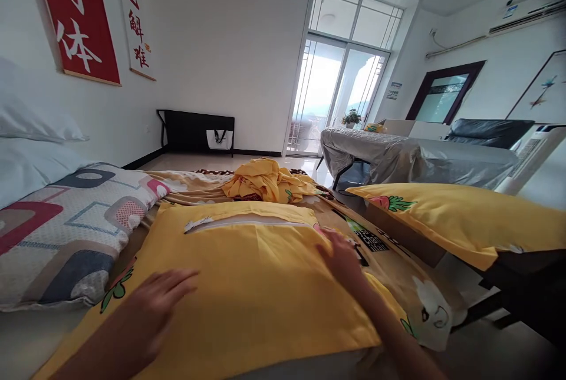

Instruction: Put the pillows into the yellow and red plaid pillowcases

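Yellow pillowcase (260,286) lies at six o'clock, opening (250,222) toward its twelve, left hand (154,303) at eight, fingers loosely extended, seemingly empty, right hand (338,256) part-curled at its two-o'clock edge, can't tell if gripping; one-sided tugging could bunch it.

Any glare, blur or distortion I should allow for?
Head view: sky glares almost white through the glass door; head view: top right corner falls dark; head view: door leans, room looks stretched; head view: left hand seems slightly soft.
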Demonstrator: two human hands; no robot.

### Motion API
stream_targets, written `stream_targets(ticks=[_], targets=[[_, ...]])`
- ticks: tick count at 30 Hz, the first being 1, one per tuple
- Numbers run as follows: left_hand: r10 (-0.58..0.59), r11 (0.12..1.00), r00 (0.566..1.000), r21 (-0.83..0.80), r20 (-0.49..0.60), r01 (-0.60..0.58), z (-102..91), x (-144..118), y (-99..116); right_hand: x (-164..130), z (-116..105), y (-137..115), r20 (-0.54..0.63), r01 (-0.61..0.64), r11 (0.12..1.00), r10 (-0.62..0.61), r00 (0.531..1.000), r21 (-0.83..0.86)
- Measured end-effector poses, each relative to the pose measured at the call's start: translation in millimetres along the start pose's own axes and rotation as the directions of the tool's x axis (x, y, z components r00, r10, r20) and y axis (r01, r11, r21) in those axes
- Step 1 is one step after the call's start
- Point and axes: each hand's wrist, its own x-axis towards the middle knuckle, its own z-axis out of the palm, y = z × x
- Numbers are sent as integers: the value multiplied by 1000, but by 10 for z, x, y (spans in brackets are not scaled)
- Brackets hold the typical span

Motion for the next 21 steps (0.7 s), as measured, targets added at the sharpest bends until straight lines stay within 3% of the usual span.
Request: stream_targets(ticks=[3, 5, 6, 8, 11, 14, 16, 21], targets=[[-87, 992, 994, -89, 73, 94, 283, 643, 285, 82, 298, -931, 70, 263, 951, -277, 958, 164], [-148, 984, 984, -89, 94, 157, 603, 909, 288, 75, 489, -1207, 143, 340, 907, -381, 913, 248], [-154, 984, 980, -72, 127, 164, 762, 944, 229, 66, 574, -1210, 184, 350, 898, -404, 896, 267], [-175, 983, 972, -30, 158, 182, 1014, 833, 40, 44, 713, -985, 255, 312, 918, -371, 893, 243], [-277, 961, 956, 30, 102, 275, 1160, 469, -236, -27, 825, -334, 287, 155, 983, -178, 941, 100], [-336, 940, 941, 67, 32, 334, 1116, 247, -343, -184, 830, 287, 253, -3, 998, 18, 967, -60], [-350, 935, 936, 78, 23, 347, 1071, 224, -334, -320, 795, 572, 227, -56, 986, 92, 969, -158], [-399, 915, 914, 97, 75, 392, 1020, 230, -276, -624, 680, 893, 188, 1, 953, 59, 980, -302]])
